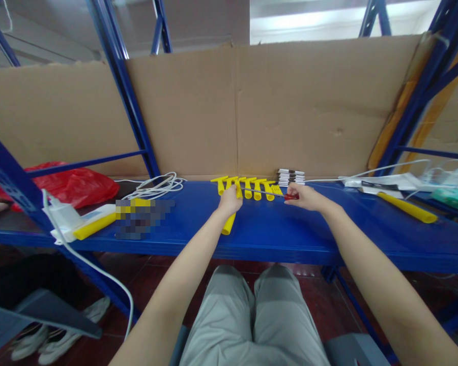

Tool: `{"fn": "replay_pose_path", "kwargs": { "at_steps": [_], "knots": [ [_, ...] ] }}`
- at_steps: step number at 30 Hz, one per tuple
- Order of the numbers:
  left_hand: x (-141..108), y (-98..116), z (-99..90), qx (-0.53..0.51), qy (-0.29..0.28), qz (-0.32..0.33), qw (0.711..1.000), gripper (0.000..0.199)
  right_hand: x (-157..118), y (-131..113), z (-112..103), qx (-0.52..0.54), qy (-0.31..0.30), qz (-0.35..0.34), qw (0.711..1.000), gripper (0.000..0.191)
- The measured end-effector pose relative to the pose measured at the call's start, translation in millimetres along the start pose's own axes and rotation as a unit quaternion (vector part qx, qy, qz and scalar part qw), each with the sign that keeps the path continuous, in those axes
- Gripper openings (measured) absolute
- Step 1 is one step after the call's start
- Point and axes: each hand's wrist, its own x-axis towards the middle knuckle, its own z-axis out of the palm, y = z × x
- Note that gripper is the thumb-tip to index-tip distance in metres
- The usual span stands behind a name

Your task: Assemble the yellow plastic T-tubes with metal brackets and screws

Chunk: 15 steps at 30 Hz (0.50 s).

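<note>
My left hand (230, 202) is closed around a yellow plastic tool with a tubular handle (229, 224), whose lower end sticks out below my fingers. My right hand (306, 197) grips the red handle of a screwdriver (262, 192). Its long metal shaft points left, with the tip at or close to the upper part of the yellow tool; whether they touch I cannot tell. Behind the shaft, several more T-shaped yellow tools (257, 190) lie in a row along the back of the blue shelf (278, 229).
A stack of white pens with black ends (291, 177) lies by the cardboard panel (309, 112). On the left are coiled white cable (156, 187), a red plastic bag (72, 184) and a yellow tube (95, 225). Another yellow tube (408, 207) lies right. Blue uprights (124, 96) frame the shelf.
</note>
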Motion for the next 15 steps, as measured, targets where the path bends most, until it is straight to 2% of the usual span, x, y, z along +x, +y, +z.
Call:
{"fn": "replay_pose_path", "kwargs": {
  "at_steps": [6,10,15],
  "knots": [
    [-1.8,1.7,-2.1,-0.009,0.003,-0.007,1.000,0.029,-2.1,-2.5,-5.2,-0.061,0.020,0.001,0.998,0.018],
    [-0.9,0.4,-1.4,-0.009,0.003,-0.007,1.000,0.029,-2.8,-7.1,-7.8,-0.068,-0.001,0.000,0.998,0.018],
    [-1.1,0.4,-1.5,-0.001,0.002,-0.009,1.000,0.029,-1.6,-5.9,-5.6,-0.081,0.018,0.025,0.996,0.018]
  ]
}}
